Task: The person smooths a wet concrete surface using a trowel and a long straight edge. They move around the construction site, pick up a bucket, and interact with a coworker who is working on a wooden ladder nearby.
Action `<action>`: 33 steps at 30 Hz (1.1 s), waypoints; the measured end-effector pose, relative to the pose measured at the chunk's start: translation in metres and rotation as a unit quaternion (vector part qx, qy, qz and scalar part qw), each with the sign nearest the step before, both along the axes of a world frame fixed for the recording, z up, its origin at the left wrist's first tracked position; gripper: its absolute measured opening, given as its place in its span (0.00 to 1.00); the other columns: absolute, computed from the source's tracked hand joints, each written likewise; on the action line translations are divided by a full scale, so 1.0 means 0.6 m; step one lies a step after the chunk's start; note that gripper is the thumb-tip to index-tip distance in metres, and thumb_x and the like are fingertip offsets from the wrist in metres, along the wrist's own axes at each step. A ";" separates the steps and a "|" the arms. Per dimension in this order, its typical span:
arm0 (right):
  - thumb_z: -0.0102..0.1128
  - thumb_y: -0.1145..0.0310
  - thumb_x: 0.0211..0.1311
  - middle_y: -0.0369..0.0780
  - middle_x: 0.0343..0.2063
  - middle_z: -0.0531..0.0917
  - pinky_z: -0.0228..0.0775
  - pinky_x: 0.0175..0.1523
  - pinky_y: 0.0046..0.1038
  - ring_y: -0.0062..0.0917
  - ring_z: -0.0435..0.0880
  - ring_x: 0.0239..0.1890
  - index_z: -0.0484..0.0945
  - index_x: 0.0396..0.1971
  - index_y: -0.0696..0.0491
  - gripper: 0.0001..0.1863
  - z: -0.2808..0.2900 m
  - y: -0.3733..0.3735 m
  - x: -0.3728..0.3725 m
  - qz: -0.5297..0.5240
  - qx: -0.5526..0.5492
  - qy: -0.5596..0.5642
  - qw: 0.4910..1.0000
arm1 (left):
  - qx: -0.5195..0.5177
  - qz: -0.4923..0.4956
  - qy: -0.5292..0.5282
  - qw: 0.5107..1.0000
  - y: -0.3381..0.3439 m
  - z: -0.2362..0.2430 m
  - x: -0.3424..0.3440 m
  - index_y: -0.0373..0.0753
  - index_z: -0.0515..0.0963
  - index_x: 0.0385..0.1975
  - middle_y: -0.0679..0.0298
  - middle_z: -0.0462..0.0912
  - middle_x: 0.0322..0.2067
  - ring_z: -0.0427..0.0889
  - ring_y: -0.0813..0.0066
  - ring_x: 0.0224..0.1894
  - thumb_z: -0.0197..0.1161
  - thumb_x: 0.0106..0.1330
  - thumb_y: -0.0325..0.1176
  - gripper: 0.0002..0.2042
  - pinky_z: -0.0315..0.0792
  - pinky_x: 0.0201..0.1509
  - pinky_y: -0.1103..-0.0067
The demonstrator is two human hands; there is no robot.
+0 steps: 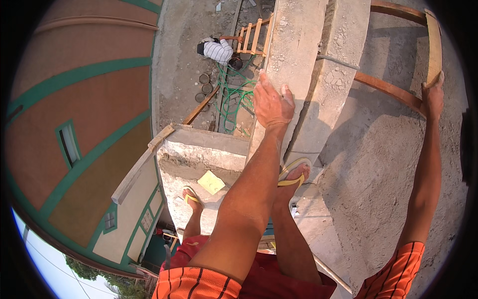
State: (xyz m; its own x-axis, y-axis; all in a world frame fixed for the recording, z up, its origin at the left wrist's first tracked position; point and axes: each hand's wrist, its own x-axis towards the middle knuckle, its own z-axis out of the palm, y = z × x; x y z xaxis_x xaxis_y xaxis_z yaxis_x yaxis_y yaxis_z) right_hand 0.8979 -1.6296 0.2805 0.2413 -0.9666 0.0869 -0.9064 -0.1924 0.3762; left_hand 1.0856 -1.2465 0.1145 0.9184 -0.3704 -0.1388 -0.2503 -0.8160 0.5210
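A building (107, 164) with brown walls and green trim curves along the whole left side, seen from above. Rough grey ground (393, 179) fills the right. Between them, a long, dusty concrete beam (296, 55), split lengthwise by a gap, runs up the middle to the top edge. Right of the beam is a wooden frame (434, 50): two reddish bars meeting a paler flat board. Far below, left of the beam, a co-worker (217, 51) in a striped top bends beside a slatted wooden piece (256, 37) and a tangled green line (225, 110). The wearer's right hand (433, 95) is closed around the frame's lower corner; the left hand (273, 103) is wide, fingers spread, over the beam's left edge, though whether it presses there cannot be told. Yellow-strapped sandals (292, 182) are on the feet, a flat yellow piece (211, 183) between them.
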 end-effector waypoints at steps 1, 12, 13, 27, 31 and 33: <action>0.57 0.62 0.61 0.52 0.48 0.79 0.71 0.56 0.43 0.45 0.79 0.52 0.45 0.69 0.46 0.40 -0.001 0.000 0.000 0.001 0.000 0.000 1.000 | 0.001 0.001 0.000 1.000 0.000 0.000 0.000 0.33 0.53 0.65 0.49 0.70 0.52 0.69 0.53 0.55 0.61 0.58 0.37 0.37 0.65 0.57 0.64; 0.57 0.62 0.62 0.52 0.45 0.80 0.74 0.53 0.43 0.44 0.81 0.49 0.45 0.69 0.48 0.40 -0.006 -0.005 -0.007 0.016 -0.012 0.010 1.000 | 0.008 0.002 0.017 1.000 -0.002 0.005 0.001 0.33 0.52 0.65 0.49 0.69 0.53 0.68 0.53 0.56 0.61 0.58 0.38 0.36 0.64 0.59 0.65; 0.57 0.62 0.62 0.52 0.45 0.80 0.74 0.53 0.43 0.44 0.81 0.49 0.45 0.69 0.48 0.40 -0.007 -0.007 -0.008 0.017 -0.012 0.011 1.000 | 0.007 0.002 0.019 1.000 -0.001 0.004 0.001 0.33 0.53 0.65 0.49 0.69 0.53 0.68 0.53 0.57 0.61 0.58 0.38 0.36 0.64 0.59 0.65; 0.56 0.61 0.63 0.52 0.45 0.80 0.74 0.53 0.42 0.44 0.81 0.48 0.45 0.69 0.49 0.40 0.000 0.005 0.002 0.014 -0.006 0.010 1.000 | 0.003 0.003 0.017 1.000 0.001 0.005 0.002 0.33 0.53 0.65 0.49 0.69 0.53 0.68 0.53 0.57 0.61 0.59 0.38 0.36 0.64 0.58 0.64; 0.56 0.61 0.63 0.52 0.46 0.80 0.73 0.54 0.42 0.44 0.81 0.49 0.44 0.69 0.48 0.40 -0.004 -0.005 -0.006 0.012 0.002 0.012 1.000 | 0.000 0.006 0.010 1.000 0.001 0.002 0.001 0.33 0.53 0.65 0.49 0.69 0.54 0.68 0.53 0.56 0.60 0.59 0.38 0.36 0.64 0.58 0.64; 0.56 0.61 0.63 0.52 0.46 0.80 0.73 0.54 0.42 0.44 0.80 0.50 0.43 0.70 0.48 0.41 -0.004 -0.009 -0.010 0.017 0.002 0.016 1.000 | 0.002 0.006 0.013 1.000 0.000 0.002 -0.001 0.33 0.53 0.65 0.49 0.69 0.54 0.68 0.53 0.57 0.60 0.59 0.38 0.36 0.64 0.58 0.64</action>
State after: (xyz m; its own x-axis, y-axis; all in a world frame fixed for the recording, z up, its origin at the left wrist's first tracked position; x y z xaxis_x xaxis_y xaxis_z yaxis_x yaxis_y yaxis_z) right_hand 0.8919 -1.6347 0.2778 0.2769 -0.9580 0.0741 -0.8871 -0.2252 0.4030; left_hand 1.0852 -1.2463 0.1156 0.9189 -0.3588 -0.1640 -0.2273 -0.8213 0.5233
